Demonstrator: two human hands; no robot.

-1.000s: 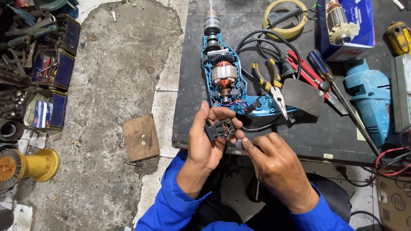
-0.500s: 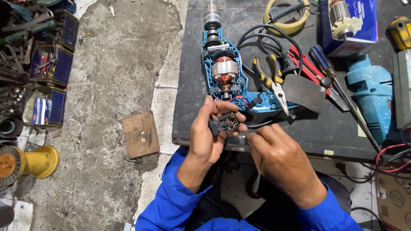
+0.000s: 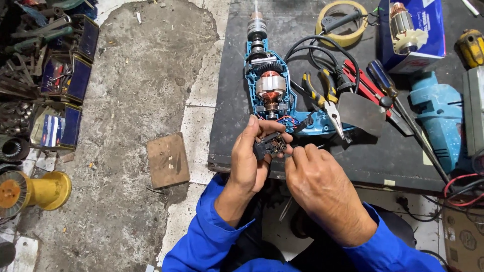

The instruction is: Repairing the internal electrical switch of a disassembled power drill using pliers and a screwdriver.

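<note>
My left hand grips a small black switch block with thin wires running from it. My right hand is closed beside it, fingertips pinching at the block's right edge; what they hold is hidden. Just beyond the hands lies an opened blue drill on a dark workboard, its copper-wound motor and chuck exposed. Both sleeves are blue.
Yellow-handled pliers, a red-handled tool, a screwdriver, a blue drill housing half, a tape roll and a blue box with an armature lie on the board. On the concrete floor: a wood block, yellow spool, tool boxes.
Both hands with the switch block have shifted slightly nearer the board's front edge. The right hand's fingers have closed in on the block. The drill has not moved.
</note>
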